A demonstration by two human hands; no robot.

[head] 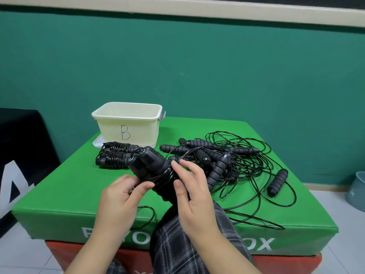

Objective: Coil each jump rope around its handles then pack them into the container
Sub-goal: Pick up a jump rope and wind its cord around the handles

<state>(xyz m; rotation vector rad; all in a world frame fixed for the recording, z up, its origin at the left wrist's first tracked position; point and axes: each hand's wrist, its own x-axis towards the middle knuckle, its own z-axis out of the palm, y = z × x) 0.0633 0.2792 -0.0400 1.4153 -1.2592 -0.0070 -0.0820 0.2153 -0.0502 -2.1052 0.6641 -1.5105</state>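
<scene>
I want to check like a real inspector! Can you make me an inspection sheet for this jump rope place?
Surface: green padded box, stacked on a red one.
Job's things: cream container marked B, its inside hidden; two coiled ropes before it; held handles, partly wound.
Clutter: tangled loose ropes.
Grippers: left hand grips the handles; right hand pinches the cord.
Cables: a cord loop hangs over the front edge.
Surroundings: teal wall, blue bin.
</scene>
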